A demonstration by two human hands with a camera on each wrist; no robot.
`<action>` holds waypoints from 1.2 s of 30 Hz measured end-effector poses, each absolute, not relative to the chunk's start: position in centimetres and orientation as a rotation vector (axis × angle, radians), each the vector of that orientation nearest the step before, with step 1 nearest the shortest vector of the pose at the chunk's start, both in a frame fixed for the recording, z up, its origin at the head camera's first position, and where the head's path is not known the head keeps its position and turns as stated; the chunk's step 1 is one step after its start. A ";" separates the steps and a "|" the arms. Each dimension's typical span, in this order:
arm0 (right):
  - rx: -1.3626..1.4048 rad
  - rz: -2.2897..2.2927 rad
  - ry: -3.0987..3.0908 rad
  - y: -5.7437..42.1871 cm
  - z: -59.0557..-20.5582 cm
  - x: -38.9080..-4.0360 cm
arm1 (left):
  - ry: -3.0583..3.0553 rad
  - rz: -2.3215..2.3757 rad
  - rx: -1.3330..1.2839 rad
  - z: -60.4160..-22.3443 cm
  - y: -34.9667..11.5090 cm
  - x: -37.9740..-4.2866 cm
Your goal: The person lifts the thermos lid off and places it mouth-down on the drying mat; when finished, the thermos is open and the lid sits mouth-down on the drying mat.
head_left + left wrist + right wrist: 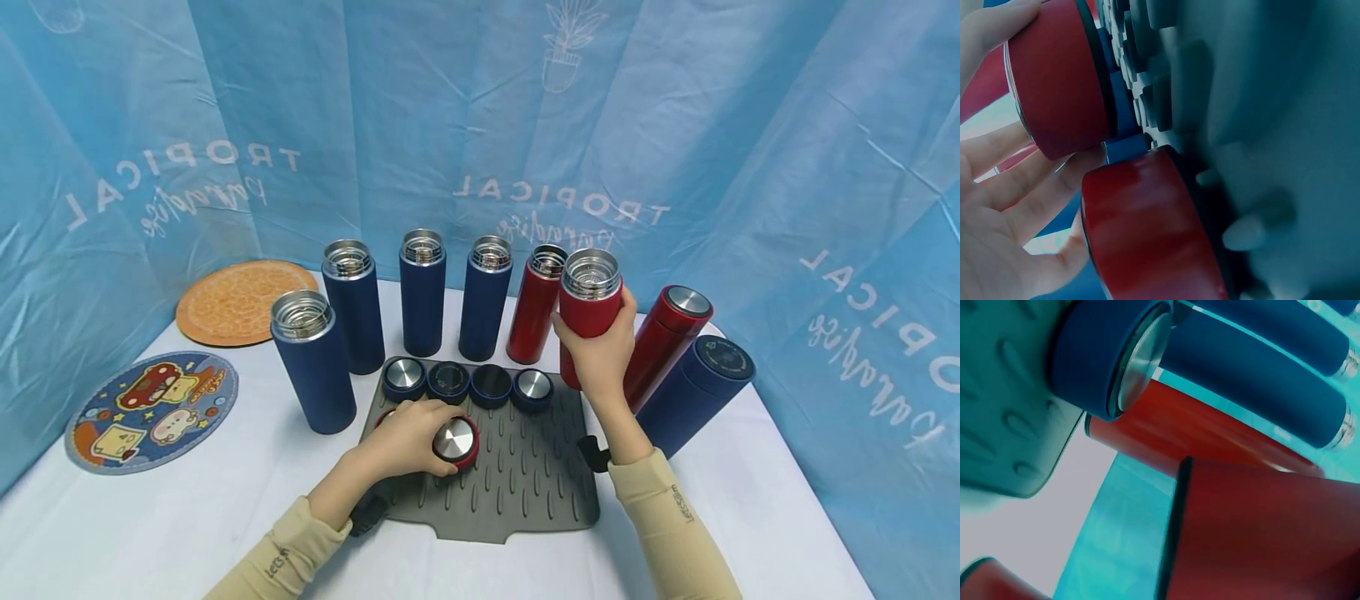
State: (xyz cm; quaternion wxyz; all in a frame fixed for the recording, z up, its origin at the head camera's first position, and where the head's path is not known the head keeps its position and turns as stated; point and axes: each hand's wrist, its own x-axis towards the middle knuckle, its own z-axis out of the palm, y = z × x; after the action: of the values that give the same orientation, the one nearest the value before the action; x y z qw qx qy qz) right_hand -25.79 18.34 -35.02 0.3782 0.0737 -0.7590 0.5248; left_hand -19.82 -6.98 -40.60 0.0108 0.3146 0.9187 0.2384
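Note:
My left hand (pixel 405 437) pinches a red bottle lid (pixel 455 439) with a silver top, thumb on the near side and fingers on the far side. The lid sits at the surface of a dark grey ridged mat (pixel 510 500). A second red lid (pixel 1147 225) stands beside it in the left wrist view, mostly hidden by the hand in the head view. My right hand (pixel 603 358) grips an uncapped red bottle (pixel 588 312) upright, its steel mouth up. In the right wrist view its dark base shows raised off the table.
Four uncapped blue bottles (pixel 422 300) and an uncapped red one (pixel 531 317) stand behind the mat. Several blue lids (pixel 491 386) line its far edge. Capped red (pixel 663 346) and blue (pixel 693 392) bottles stand right. Two round mats (pixel 243 300) lie left.

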 end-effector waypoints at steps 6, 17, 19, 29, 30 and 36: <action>0.075 1.400 -1.889 18.6 -35.4 -27.5 | 2.892 0.650 0.984 -40.7 -6.9 -19.8; -0.158 1.420 -1.911 19.2 -37.1 -30.4 | 2.910 0.636 1.025 -41.4 -6.9 -20.0; -0.205 1.422 -1.931 19.3 -37.5 -30.8 | 2.916 0.630 1.034 -41.6 -6.9 -20.1; -0.326 1.500 -1.973 20.0 -38.8 -32.0 | 2.905 0.626 1.035 -41.7 -6.9 -20.4; -0.339 1.516 -1.978 20.1 -38.8 -32.1 | 2.901 0.629 1.032 -41.6 -6.8 -20.4; -0.382 1.603 -1.958 20.6 -38.6 -32.4 | 2.894 0.629 1.024 -41.6 -6.8 -20.5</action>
State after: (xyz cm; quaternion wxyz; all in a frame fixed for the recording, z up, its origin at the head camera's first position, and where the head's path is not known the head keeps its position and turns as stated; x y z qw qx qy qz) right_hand -32.44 20.63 -38.62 0.2871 -0.1430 -0.7329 0.6000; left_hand -20.47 -6.83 -41.58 0.0041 0.3268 0.9235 0.2007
